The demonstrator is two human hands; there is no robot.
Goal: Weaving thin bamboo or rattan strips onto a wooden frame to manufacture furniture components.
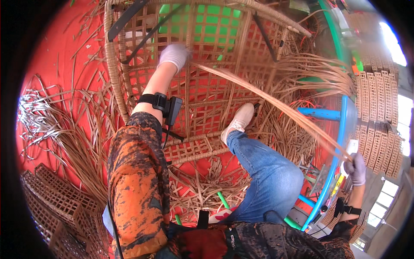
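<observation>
A large brown woven frame [207, 103], with an open lattice and wrapped edges, stands in front of me. My left hand [174, 56], in a whitish glove, is at the upper part of the lattice; motion blurs its fingers, so I cannot tell its grip. My right hand [357, 170], also gloved, is closed at the far right, round the end of a brown weaving strip [267, 97]. That strip runs taut and slanting from the lattice beside my left hand, blurred and looking doubled. One shoe [239, 121] of mine rests against the frame's lower part.
Loose brown strips [280, 142] litter the red floor covering [56, 64]. Dark woven baskets [60, 211] lie at lower left. A green seat [202, 21] shows behind the lattice. On the right stand a blue tubular frame [338, 142] and stacked brown woven pieces [377, 95].
</observation>
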